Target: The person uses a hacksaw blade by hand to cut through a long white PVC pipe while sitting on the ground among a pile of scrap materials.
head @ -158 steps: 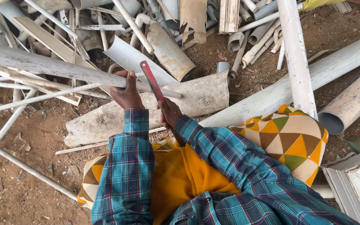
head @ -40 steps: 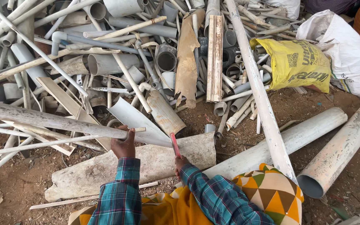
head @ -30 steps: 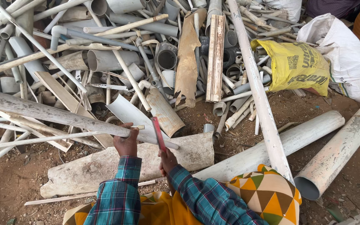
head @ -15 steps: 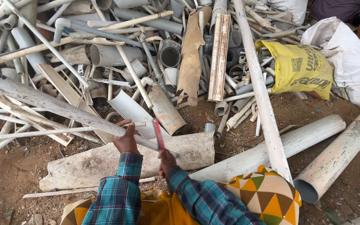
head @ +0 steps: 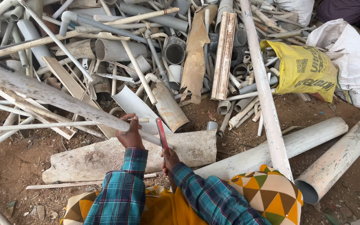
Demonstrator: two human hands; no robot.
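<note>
My left hand (head: 130,134) grips a long dirty grey plastic pipe (head: 42,93) near its right end; the pipe runs up and left out of view. My right hand (head: 170,158) holds a red-handled tool (head: 161,132), raised upright just right of the pipe's end. Both sleeves are blue-green plaid. Under the hands lies a broad flattened slab of grey pipe (head: 101,156) on the dirt.
A big heap of scrap pipes, fittings and strips (head: 171,50) fills the ground ahead. A yellow sack (head: 305,71) and a white sack (head: 351,62) sit at the right. Thick white pipes (head: 313,137) lie on the right. A patterned cloth (head: 271,196) covers my knee.
The view has tilted down slightly. My left hand keeps hold of the long pipe, which now sits lower in view. The red tool has swung from striking position to upright.
</note>
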